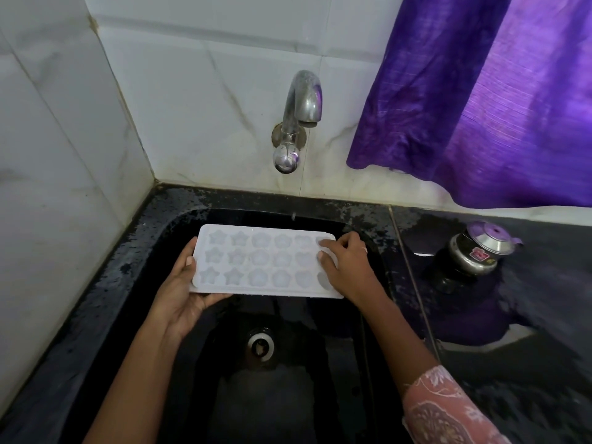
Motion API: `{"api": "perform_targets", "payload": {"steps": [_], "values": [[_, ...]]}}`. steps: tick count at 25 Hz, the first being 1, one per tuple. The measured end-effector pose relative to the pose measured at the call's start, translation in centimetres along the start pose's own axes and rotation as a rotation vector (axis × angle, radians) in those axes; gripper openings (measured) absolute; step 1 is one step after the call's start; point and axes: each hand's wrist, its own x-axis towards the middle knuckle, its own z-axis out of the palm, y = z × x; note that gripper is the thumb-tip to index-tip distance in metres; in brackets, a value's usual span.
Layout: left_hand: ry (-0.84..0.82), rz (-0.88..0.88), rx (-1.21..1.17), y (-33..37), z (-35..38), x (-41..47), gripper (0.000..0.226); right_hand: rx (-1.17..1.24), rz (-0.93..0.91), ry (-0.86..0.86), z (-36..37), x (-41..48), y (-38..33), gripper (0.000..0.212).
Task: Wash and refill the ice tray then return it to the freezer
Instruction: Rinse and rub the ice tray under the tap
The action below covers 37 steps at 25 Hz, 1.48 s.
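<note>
Over the sink (288, 395), my left hand (182, 293) grips the ice tray (266, 261) by one end, my right hand (349, 267) clasps the other. A lidded steel pot (477, 254) stands nearby.

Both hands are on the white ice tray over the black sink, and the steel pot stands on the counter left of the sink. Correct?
Not quite. The head view shows the steel pot on the counter right of the sink, not left. The rest holds: left hand and right hand are both on the white ice tray over the black sink.
</note>
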Motion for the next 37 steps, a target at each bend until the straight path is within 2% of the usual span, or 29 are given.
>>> {"api": "perform_targets", "payload": {"steps": [5, 13, 20, 25, 37], "values": [[-0.054, 0.004, 0.059, 0.2, 0.5, -0.5, 0.024, -0.028, -0.009, 0.006, -0.2, -0.1, -0.2, 0.037], [-0.026, 0.001, 0.052, -0.2, 0.3, -0.1, 0.03, -0.015, -0.057, 0.05, -0.4, 0.1, -0.2, 0.033], [-0.003, 0.048, 0.067, -0.4, 0.2, 0.4, 0.04, -0.015, -0.007, 0.018, -0.2, 0.4, 0.1, 0.033], [0.002, 0.063, 0.067, -0.7, 0.3, 0.6, 0.04, -0.042, -0.009, 0.035, -0.1, 0.5, 0.0, 0.038], [0.018, 0.05, 0.069, -0.8, 0.3, 0.8, 0.04, 0.014, -0.004, 0.052, 0.0, 0.8, 0.3, 0.031]]}}
